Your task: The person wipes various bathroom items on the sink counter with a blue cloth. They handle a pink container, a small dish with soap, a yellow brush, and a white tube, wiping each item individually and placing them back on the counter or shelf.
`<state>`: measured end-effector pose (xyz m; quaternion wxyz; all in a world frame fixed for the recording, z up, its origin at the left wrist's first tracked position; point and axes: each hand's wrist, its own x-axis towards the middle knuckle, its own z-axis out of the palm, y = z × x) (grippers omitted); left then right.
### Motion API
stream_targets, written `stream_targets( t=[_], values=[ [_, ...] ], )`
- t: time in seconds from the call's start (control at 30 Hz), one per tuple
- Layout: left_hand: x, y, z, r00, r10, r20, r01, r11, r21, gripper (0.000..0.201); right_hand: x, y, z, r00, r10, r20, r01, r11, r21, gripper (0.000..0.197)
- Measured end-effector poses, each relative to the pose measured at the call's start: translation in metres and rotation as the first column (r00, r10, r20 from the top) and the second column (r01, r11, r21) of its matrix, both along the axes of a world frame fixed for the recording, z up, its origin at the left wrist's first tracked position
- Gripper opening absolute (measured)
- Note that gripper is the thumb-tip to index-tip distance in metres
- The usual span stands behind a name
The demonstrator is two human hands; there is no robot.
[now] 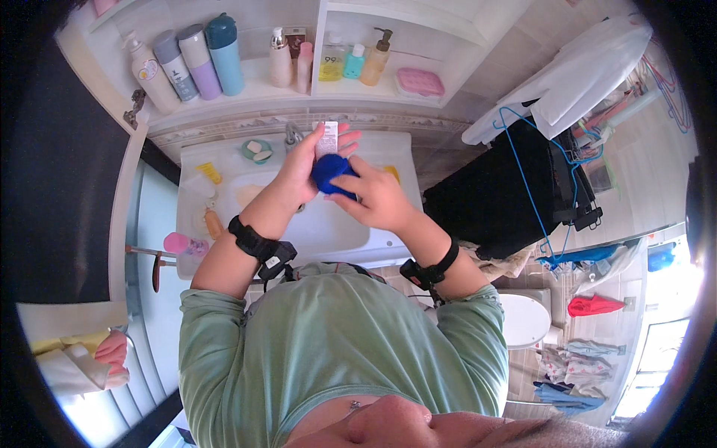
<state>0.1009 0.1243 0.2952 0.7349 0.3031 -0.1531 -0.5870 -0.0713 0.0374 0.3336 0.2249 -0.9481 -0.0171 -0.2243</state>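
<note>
Over the white washbasin (385, 160) I hold a dark-blue rounded container (328, 173) in both hands. A narrow white printed piece (327, 138) stands out beyond its far side; whether the two are joined, I cannot tell. My left hand (302, 160) cradles them from the left, thumb along the white piece and fingertips showing behind it. My right hand (377, 196) is closed on the blue container from the right, its fingers over the near face. Behind the left hand is the metal faucet (293, 136), partly covered.
On the basin's left rim are a green soap dish (258, 151), a yellow tube (210, 173) and a pink-capped bottle (179, 243). Bottles (224, 56) and a pink box (420, 83) line the shelf above. Black clothing (485, 187) and a blue hanger (523, 175) hang at right, near a toilet (523, 319).
</note>
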Motion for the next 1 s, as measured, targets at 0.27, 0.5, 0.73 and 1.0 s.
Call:
stream_targets(
  t=[0.27,0.5,0.73,1.0],
  values=[
    [0.006,0.017,0.013,0.992,-0.096,0.083,0.103,0.992,-0.078,0.06,-0.022,-0.018,0.026,0.989,0.128,-0.079,-0.119,0.986,0.116,0.026],
    [-0.018,0.009,0.025,0.984,-0.166,-0.067,0.152,0.973,-0.176,0.063,0.014,-0.018,0.035,0.962,-0.267,0.062,0.273,0.954,-0.121,0.034],
    [-0.007,0.005,0.012,1.0,0.011,-0.026,-0.015,0.987,-0.159,0.061,0.006,0.003,0.017,0.994,-0.098,0.044,0.103,0.988,-0.117,0.026],
    [0.018,0.017,-0.005,0.999,0.034,-0.024,-0.036,0.995,-0.092,0.065,-0.025,0.01,0.023,0.965,0.153,-0.215,-0.144,0.988,0.055,0.02]
  ],
)
